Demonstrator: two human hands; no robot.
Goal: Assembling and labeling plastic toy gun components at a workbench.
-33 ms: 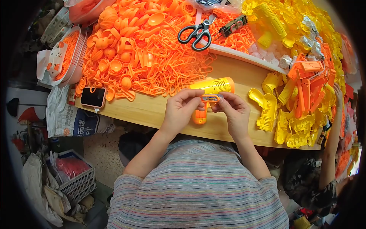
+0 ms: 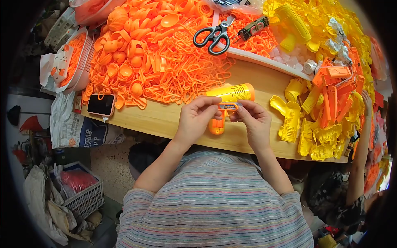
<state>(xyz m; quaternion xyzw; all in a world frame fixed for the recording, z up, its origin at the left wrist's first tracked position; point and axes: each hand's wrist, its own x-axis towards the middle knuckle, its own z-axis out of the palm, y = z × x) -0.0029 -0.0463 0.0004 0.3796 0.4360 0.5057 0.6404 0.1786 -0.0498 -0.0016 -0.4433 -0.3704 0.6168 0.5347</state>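
Observation:
In front of me a toy gun (image 2: pixel 242 91) with a yellow slotted body and an orange handle lies on the wooden table (image 2: pixel 165 124). Over it, a small blue-and-orange printed label (image 2: pixel 227 107) is stretched between my fingertips. My left hand (image 2: pixel 197 118) pinches its left end with thumb and fingers. At the other end, my right hand (image 2: pixel 255 120) is closed in a similar pinch. Both hands hide parts of the toy, and I cannot tell whether the label touches it.
Orange plastic parts (image 2: pixel 144 53) are heaped at the far left, with scissors (image 2: pixel 213 36) beside them. A phone (image 2: pixel 101 105) lies at the left edge. Yellow shell halves (image 2: pixel 287 118) and orange pieces (image 2: pixel 333 95) pile up at right, where another person's arm (image 2: pixel 360 153) reaches in.

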